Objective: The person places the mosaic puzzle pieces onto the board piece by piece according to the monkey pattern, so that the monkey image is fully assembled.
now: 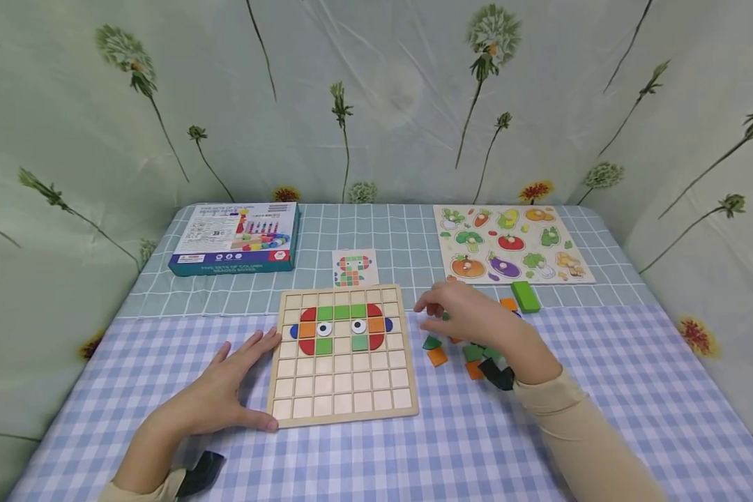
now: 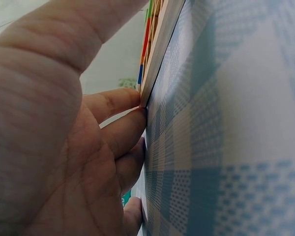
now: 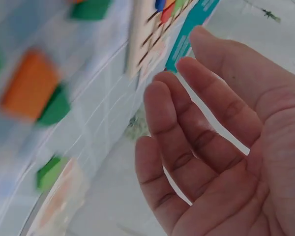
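Observation:
A wooden grid board (image 1: 345, 403) lies on the checked cloth, with red, green, orange and blue pieces and two eye pieces forming a face-like pattern in its upper rows. My left hand (image 1: 216, 392) rests at the board's left side, thumb and fingertips touching its edge, as the left wrist view also shows. To the right of the board, my right hand (image 1: 470, 314) hovers over loose pieces, fingers loosely bent and nothing in them. Among those pieces are an orange square (image 1: 437, 357) and a green piece (image 1: 431, 342); the hand and wrist hide some others.
Behind the board lies a small pattern card (image 1: 369, 259). A boxed bead set (image 1: 226, 259) stands at the back left. At the back right is a vegetable puzzle board (image 1: 536, 259), with a green block (image 1: 526, 297) near its front edge.

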`<act>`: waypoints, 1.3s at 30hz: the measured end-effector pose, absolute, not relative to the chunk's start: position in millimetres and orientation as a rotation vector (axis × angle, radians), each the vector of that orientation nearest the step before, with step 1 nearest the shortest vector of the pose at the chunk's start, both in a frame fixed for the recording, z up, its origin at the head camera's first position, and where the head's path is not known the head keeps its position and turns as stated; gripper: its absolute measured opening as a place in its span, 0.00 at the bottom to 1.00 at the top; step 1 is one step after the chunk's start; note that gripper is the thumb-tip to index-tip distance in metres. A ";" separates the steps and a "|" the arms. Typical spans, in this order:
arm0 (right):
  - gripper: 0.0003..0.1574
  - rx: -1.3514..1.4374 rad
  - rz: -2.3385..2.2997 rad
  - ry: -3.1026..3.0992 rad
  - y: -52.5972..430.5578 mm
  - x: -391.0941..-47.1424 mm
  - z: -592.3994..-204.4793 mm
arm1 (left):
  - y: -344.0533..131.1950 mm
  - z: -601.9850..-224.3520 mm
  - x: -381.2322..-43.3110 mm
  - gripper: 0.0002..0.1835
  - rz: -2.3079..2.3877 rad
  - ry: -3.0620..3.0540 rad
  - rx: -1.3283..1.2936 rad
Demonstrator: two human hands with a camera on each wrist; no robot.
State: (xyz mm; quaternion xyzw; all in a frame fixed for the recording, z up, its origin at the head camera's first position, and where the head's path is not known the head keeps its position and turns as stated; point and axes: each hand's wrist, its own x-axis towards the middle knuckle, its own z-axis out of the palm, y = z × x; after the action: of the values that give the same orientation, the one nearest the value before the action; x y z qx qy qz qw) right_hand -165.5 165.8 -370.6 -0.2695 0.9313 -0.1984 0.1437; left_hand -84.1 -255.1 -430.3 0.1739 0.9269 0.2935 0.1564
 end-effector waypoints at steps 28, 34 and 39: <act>0.12 -0.810 -0.570 2.609 194.4 -129.7 -398.1 | -255.1 -426.6 -82.7 0.73 0.826 2.655 0.503; 0.10 -0.837 -0.590 2.598 192.8 -130.1 -398.8 | -253.2 -423.7 -83.9 0.73 0.810 2.652 0.498; 0.10 -0.842 -0.577 2.598 192.3 -132.1 -400.3 | -253.0 -423.9 -84.4 0.74 0.796 2.656 0.497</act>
State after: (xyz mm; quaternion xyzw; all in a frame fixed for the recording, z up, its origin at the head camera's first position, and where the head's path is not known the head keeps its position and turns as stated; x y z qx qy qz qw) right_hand -132.1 192.3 -400.3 -0.2970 0.9165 -0.2035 0.1744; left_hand -84.4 -253.0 -423.9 0.1742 0.9305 0.2788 0.1618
